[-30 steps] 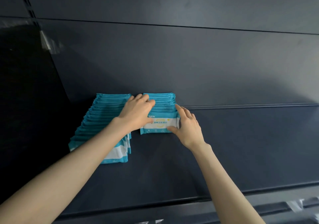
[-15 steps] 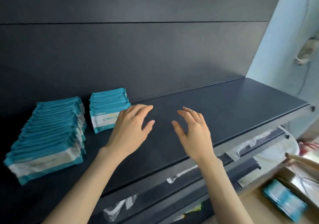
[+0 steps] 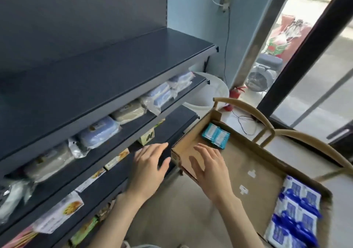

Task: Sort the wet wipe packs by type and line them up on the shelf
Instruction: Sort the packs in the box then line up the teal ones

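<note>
Neither hand has a grip on anything. The left hand (image 3: 150, 168) hangs with fingers spread and loosely curved, palm down, in front of the lower shelves, touching nothing. The right hand (image 3: 209, 168) is likewise open, fingers splayed, held over the near left edge of a shallow cardboard box (image 3: 246, 163); whether it brushes the cardboard cannot be told.

The box sits to the right of the shelving, with a curved tan chair frame (image 3: 298, 135) just behind it. Inside, two teal wet wipe packs (image 3: 215, 135) lie side by side in the far corner, ahead of the right hand's fingertips and apart from them. At the near right end of the box lie several blue-and-white wet wipe packs (image 3: 295, 215), blurred, well apart from the teal ones. The middle of the box floor is bare cardboard.

The top shelf (image 3: 99, 71) is dark, and the part in view carries nothing. The shelf below it holds bagged blue and beige items (image 3: 99, 131).
</note>
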A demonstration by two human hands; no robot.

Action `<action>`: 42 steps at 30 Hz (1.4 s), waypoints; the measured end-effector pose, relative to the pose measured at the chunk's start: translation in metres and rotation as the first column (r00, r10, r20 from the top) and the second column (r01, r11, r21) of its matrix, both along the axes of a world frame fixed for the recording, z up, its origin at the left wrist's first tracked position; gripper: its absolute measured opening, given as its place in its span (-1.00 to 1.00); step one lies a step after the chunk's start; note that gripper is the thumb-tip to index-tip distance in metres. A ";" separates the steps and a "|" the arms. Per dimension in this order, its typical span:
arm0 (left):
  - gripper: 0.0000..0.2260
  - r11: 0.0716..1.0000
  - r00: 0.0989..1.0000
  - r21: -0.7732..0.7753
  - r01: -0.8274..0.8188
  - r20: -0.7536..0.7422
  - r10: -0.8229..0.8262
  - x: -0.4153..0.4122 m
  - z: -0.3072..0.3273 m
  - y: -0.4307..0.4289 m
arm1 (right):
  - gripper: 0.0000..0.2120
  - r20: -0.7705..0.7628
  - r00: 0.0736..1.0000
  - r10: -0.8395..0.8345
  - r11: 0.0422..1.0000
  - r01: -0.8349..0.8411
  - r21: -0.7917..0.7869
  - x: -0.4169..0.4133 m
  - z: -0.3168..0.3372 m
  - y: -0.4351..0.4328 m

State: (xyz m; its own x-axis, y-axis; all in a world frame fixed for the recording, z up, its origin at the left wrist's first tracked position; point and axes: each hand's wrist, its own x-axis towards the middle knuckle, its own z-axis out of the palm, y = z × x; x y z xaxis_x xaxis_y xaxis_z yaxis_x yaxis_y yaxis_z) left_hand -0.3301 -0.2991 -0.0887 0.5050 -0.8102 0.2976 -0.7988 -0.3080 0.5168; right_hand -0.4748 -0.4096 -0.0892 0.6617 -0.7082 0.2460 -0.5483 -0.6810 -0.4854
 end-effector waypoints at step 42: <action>-0.67 0.768 0.839 0.541 0.341 -0.545 0.011 0.012 -0.283 -0.503 | -0.66 -0.337 0.806 -0.486 0.532 0.579 0.618 0.006 -0.284 -0.420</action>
